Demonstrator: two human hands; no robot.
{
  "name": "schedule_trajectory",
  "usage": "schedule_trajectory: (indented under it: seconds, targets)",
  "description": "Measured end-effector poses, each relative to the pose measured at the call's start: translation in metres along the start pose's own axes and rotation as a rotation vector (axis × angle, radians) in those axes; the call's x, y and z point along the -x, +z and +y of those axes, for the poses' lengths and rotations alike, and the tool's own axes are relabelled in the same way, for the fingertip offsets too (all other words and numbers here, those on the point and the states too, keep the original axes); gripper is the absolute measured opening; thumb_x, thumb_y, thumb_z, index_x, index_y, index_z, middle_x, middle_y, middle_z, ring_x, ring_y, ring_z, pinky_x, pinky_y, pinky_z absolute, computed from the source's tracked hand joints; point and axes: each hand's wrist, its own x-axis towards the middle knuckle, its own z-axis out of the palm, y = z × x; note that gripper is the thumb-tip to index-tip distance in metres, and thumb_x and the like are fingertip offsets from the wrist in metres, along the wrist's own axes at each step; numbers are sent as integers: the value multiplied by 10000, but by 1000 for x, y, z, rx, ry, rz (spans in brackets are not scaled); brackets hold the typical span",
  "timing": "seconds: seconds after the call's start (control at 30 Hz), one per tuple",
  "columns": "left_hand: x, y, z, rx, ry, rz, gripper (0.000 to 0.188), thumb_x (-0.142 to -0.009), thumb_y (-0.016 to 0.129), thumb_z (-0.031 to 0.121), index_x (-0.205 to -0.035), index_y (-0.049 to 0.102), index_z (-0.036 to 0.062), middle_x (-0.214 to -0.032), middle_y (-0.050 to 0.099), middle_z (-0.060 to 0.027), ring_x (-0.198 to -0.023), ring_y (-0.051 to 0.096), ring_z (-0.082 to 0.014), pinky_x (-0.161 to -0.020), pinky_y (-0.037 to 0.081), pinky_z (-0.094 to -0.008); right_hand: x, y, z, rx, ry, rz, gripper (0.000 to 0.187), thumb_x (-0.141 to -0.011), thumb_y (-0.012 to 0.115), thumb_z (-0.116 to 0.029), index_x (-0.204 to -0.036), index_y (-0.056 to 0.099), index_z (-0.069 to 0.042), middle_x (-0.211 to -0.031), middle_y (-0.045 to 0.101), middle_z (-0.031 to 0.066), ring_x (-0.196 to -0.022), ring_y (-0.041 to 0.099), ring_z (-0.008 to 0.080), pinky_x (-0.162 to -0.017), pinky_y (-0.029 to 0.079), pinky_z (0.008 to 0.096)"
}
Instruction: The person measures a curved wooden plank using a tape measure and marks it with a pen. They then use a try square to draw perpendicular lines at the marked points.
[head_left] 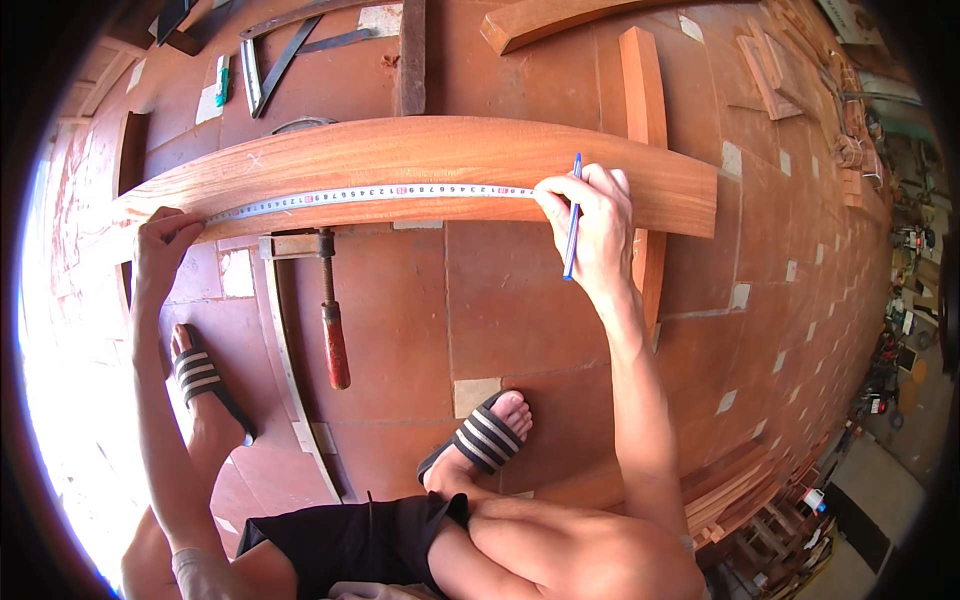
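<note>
A long wooden board (pixel 450 145) lies crosswise in front of me, resting on timber pieces. The white blade of a tape measure (pixel 380 193) is stretched along its near side. At the board's left end, my left hand (pixel 165 250) is closed, pinching the blade's end. My right hand (pixel 595 215) is closed toward the right part of the board, its fingertips on the other end of the visible blade. A blue pen (pixel 573 220) is also held between those fingers, pointing up. Any tape case is hidden.
A bar clamp with a red handle (pixel 336 350) sits below the board, its long bar reaching toward me. A wooden beam (pixel 645 90) passes under the board's right side. Beyond lie a metal square (pixel 252 75), a green cutter (pixel 222 80) and timber. My sandalled feet rest on the tiles.
</note>
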Motion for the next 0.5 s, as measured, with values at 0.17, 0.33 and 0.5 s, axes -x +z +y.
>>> schedule_trajectory:
  seconds: [0.17, 0.33, 0.5]
  targets:
    - [0, 0, -5, 10, 3, 7, 158, -945, 797, 59, -1067, 826, -37, -988, 687, -35, -785, 577, -82, -656, 434, -254, 1, 3, 1, -11, -16, 33, 48, -883, 828, -132, -867, 795, -100, -710, 590, 31, -749, 522, 235, -764, 420, 380]
    - [0, 0, -9, -35, 33, 34, 159, -946, 797, 61, -1066, 824, -40, -992, 689, -35, -778, 575, -80, -651, 430, -249, 3, 5, 1, -36, 45, 9, 44, -855, 826, -114, -841, 790, -135, -778, 572, 34, -804, 520, 260, -803, 427, 406]
    - [1, 2, -6, -4, 5, 27, 158, -940, 800, 62, -1067, 829, -29, -985, 701, -49, -797, 596, -91, -671, 448, -252, 4, 4, 2, -18, 37, 3, 56, -835, 842, -100, -844, 793, -126, -779, 582, 44, -809, 538, 270, -802, 433, 410]
